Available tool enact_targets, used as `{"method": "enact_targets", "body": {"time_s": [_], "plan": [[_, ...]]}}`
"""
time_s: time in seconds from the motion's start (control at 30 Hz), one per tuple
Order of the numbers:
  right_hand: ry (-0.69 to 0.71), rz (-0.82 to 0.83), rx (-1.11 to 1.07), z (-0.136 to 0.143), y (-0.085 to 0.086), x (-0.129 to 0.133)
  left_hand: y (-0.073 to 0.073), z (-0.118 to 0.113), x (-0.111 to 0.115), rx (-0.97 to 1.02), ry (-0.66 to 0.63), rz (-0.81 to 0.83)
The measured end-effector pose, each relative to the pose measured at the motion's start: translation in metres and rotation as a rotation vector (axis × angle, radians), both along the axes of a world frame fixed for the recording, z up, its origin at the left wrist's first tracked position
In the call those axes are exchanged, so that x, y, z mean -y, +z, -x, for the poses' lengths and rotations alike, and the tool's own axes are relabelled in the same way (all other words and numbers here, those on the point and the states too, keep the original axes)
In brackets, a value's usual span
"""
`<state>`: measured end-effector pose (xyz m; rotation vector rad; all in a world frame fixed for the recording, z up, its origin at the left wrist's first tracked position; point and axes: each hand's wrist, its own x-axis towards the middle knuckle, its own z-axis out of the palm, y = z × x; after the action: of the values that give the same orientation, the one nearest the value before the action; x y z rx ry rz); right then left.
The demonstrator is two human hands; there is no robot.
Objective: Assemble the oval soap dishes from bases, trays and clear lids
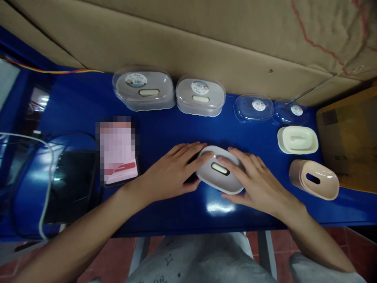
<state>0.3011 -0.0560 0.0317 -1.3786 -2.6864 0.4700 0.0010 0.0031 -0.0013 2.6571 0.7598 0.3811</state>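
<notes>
A light grey oval plastic box [220, 179] rests on the blue table in front of me, with a cream piece showing through the slot in its sunken top. My left hand [179, 167] holds its left end, the index finger reaching over the top. On the opposite end is my right hand [250, 175], one finger laid across the top near the slot and the others along the side. To the right lie a peach oval shell [326, 181] with an open slot and a cream oval piece [298, 146] with a raised middle.
Two lidded grey boxes [147, 101] [200, 105] and two clear covers [253, 114] [290, 116] line the back by brown cardboard [165, 39]. A phone-like screen [119, 157], cables [48, 188] and a dark device [72, 184] lie left. A carton [350, 141] bounds the right.
</notes>
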Motion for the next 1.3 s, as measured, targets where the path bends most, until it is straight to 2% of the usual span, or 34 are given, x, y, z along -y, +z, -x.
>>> {"method": "enact_targets", "body": {"time_s": [0.23,0.67,0.83,1.03,1.3], "plan": [[0.013,-0.098,0.007,0.01,-0.012,-0.002,0.0,0.002,-0.002,0.025,0.025,0.003],[0.07,-0.176,-0.051,0.011,-0.017,-0.005,-0.003,0.005,-0.003,-0.004,0.013,-0.05],[0.143,-0.22,-0.084,0.011,-0.021,-0.006,-0.003,0.004,-0.003,0.002,0.014,-0.049],[0.162,-0.208,-0.059,0.01,-0.024,-0.008,-0.005,0.007,-0.001,0.012,0.012,0.007],[0.192,-0.129,-0.12,0.002,-0.021,-0.014,-0.003,0.006,-0.003,0.004,0.0,-0.035]]}}
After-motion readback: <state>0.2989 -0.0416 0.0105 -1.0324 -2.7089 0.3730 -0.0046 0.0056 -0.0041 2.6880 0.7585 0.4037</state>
